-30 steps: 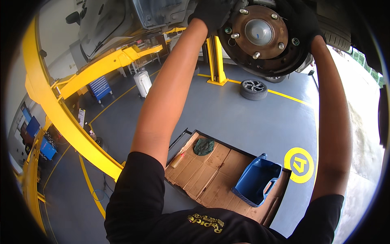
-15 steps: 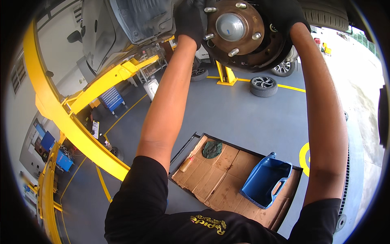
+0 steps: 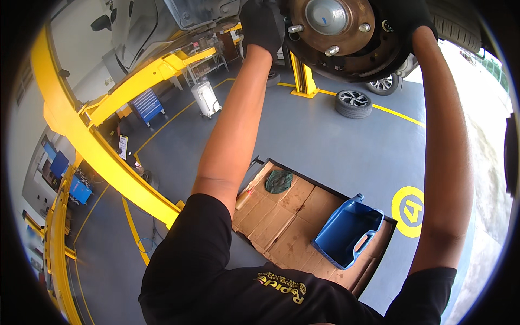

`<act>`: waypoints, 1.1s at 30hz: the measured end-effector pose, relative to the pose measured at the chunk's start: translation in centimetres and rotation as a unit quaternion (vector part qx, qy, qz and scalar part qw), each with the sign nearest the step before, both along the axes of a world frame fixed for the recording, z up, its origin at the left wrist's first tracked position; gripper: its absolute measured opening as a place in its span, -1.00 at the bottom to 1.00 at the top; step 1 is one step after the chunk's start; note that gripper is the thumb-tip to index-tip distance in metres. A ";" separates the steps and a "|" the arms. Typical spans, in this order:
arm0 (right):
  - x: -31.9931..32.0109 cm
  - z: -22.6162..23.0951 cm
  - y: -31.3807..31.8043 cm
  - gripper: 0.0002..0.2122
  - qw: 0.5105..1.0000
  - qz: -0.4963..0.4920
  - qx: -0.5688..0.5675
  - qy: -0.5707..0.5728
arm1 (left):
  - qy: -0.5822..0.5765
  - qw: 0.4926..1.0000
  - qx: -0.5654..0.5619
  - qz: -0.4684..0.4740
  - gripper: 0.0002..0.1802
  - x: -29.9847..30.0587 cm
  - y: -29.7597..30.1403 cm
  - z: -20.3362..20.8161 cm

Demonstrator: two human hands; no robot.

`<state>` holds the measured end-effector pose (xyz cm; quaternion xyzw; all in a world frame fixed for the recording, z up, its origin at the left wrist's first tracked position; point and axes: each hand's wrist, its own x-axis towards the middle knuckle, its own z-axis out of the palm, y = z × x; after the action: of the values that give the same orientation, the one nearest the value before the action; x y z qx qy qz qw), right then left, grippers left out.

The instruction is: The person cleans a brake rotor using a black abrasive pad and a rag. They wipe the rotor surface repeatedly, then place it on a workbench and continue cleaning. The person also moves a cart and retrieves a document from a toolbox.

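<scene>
A rusty wheel hub (image 3: 349, 33) with a grey centre cap (image 3: 326, 16) and several silver studs is at the top of the view. Behind it, a dark round brake assembly (image 3: 374, 60) shows at the lower right rim. My left hand (image 3: 262, 26), in a black glove, is raised at the left side of the hub. On the other side my right hand (image 3: 407, 20), also black-gloved, reaches up against the brake assembly. The fingers of both hands are dark and cut off by the top edge, so whether they grip anything is hidden.
Below my arms stands a cardboard-lined cart (image 3: 287, 216) holding a cut-open blue jug (image 3: 346, 233) and a dark green cloth (image 3: 278, 181). A yellow lift arm (image 3: 146, 73) crosses at left. A loose wheel (image 3: 353, 104) lies on the floor beyond.
The view has shifted, so the hub sits higher and farther right in the picture, and the cart appears slightly left. Both hands remain on either side of the hub.
</scene>
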<state>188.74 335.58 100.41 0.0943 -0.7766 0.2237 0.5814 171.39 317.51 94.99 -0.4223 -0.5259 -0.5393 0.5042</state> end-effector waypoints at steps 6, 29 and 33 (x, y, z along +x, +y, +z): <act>-2.6 -1.3 0.9 -0.60 0.997 0.072 0.001 0.021 | -0.090 0.991 -0.034 0.091 -0.57 -0.2 -0.4 0.2; -2.3 -0.6 2.9 -0.47 0.995 -0.099 0.014 -0.001 | -0.259 0.858 0.207 -0.393 -0.56 4.6 3.7 -10.4; -2.1 -0.9 2.2 -0.46 0.997 -0.081 0.003 0.016 | -0.285 0.868 0.208 -0.351 -0.52 2.8 3.5 -9.6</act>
<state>186.66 337.73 99.51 0.0360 -0.7732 0.1717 0.6094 174.23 320.97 85.39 -0.2922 -0.3402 -0.8742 0.1860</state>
